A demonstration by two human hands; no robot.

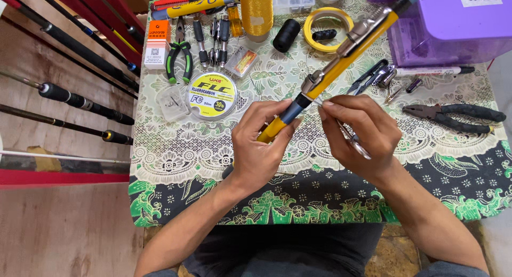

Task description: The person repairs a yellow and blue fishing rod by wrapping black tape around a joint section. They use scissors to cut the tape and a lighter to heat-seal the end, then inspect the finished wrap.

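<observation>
**A:** What fills the view, biggest first?

**B:** A table under a cream lace cloth with a green floral border. At its top right sits a purple box. A yellow rod slants from that corner down to the centre, metal fittings along it, a blue-grey band low on it.

**A:** How are the hands posed?

**B:** Both forearms rise from the bottom edge and meet mid-table. The left hand is palm-down, fingers curled shut around the rod's lower end, thumb lying across the top near the band. The right hand is just beside it, fingers bent inward, fingertips pinched at the rod beside the band. A thin metal tool, perhaps small scissors, lies inside that grip; I cannot tell exactly what it is.

**A:** Smaller things?

**B:** Black pliers at right, a line spool with a yellow label left of the hands, green-handled pliers and a yellow tape ring above.
</observation>
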